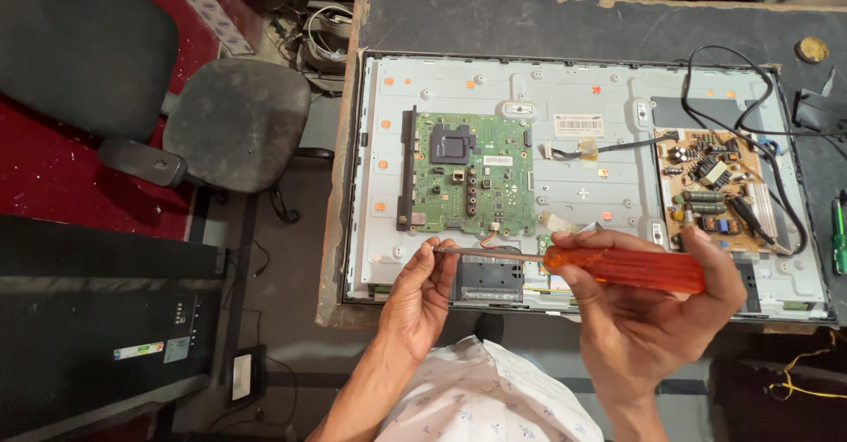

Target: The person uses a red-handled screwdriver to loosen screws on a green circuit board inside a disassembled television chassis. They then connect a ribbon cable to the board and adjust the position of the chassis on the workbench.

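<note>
Right hand (648, 305), screwdriver (618, 265) near panel edge (565, 305)

One head camera is looking steeply down from above the near edge of the table (441, 18), facing away from the person. It is sitting close over the opened panel (582, 155), also taking in the floor and chair (238, 120) at left.

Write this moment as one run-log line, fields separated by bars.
right hand: grips orange-handled screwdriver | left hand: pinches its tip | below: opened flat-screen panel, green circuit board | shaft level
</note>
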